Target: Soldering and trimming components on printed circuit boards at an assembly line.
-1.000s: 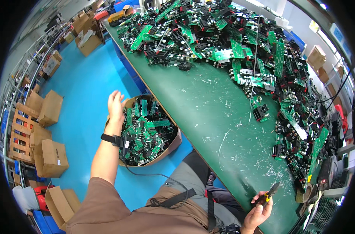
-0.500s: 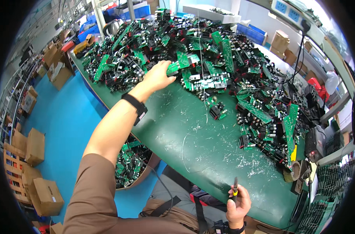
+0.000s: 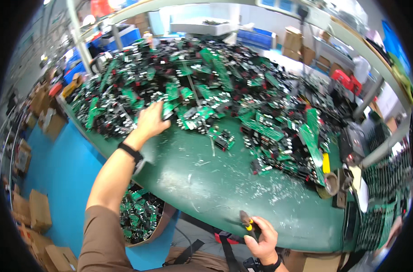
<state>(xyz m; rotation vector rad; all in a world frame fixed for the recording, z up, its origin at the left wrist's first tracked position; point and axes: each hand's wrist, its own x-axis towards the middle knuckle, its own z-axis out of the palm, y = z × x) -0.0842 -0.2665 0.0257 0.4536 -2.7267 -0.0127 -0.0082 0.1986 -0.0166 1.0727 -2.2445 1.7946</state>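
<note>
pcb pile (image 3: 206, 86) - blks bench (image 3: 206, 181) rear | loose pcb (image 3: 223, 139) frt | ctn (image 3: 165, 221) - alongside

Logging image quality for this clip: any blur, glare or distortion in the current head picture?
Head view: circuit board pile smeared, likely motion blur; same view: green tabletop carries a soft pale sheen, bowed fisheye-style along its front; same view: pliers in the right hand clearly recognisable.

The tabletop (image 3: 206, 181) looks smooth and softly glossy. Circuit boards (image 3: 263, 129) look shiny but rough with components. Near right, the pliers (image 3: 246, 218) have metal tips; near left, the sleeve (image 3: 102, 238) is matt cloth.
</note>
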